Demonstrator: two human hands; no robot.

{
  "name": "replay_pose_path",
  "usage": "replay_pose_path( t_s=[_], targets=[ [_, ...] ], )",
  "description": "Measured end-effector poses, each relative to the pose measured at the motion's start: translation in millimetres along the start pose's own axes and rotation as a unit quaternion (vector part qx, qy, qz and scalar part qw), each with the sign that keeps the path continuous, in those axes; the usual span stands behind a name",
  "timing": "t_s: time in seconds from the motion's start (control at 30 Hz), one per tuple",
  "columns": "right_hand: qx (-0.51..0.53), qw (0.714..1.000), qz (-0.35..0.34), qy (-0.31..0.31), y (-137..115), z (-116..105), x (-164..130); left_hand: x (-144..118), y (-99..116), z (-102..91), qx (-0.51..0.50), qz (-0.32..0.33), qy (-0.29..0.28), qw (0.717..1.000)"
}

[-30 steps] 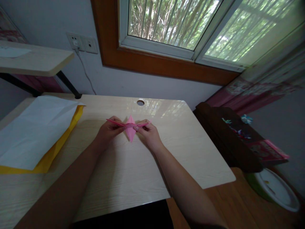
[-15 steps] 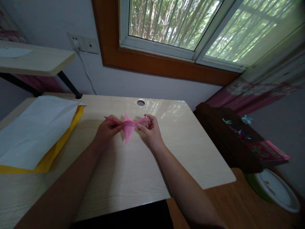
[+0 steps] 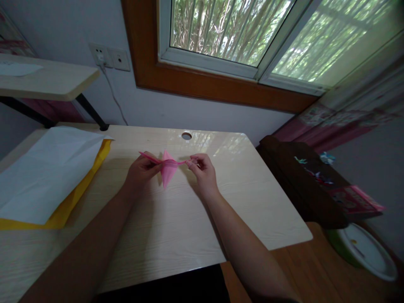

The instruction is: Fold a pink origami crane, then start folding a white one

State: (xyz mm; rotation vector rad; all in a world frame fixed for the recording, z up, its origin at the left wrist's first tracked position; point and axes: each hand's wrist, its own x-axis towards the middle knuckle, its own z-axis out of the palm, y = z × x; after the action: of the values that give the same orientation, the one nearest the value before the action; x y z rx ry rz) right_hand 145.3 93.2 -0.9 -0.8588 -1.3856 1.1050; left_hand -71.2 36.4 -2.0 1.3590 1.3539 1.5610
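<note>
Gripping the left flap of a pink folded paper (image 3: 169,170), the left hand (image 3: 138,172) pinches with thumb and fingers, while the right hand (image 3: 204,171) closes its fingertips on the narrow right end. The paper is over the desk (image 3: 249,189), right of a white sheet (image 3: 53,168) and nearer than the round hole (image 3: 186,136).

Our left hand (image 3: 139,173) and right hand (image 3: 203,171) pinch opposite ends of a folded pink paper (image 3: 169,170) over the bench (image 3: 252,198). We see a white sheet (image 3: 50,172) atop a yellow sheet (image 3: 58,219).
</note>
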Motion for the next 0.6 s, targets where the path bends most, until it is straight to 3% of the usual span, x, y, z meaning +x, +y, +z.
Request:
replay_pose_path(
  t_s=[0.1,0.33,0.6],
  targets=[
    [-0.03,0.999,-0.025,-0.001,0,-2,0,0,-2,-0.7,0.01,-0.005,0.001,1.0],
    [0.014,0.999,0.03,-0.014,-8,0,-2,1,-9,-0.6,0.008,-0.02,0.024,0.999],
    [-0.007,1.0,0.023,-0.002,-11,-2,-2,0,-1,2.2,-0.034,-0.021,-0.01,0.999]
  ],
)
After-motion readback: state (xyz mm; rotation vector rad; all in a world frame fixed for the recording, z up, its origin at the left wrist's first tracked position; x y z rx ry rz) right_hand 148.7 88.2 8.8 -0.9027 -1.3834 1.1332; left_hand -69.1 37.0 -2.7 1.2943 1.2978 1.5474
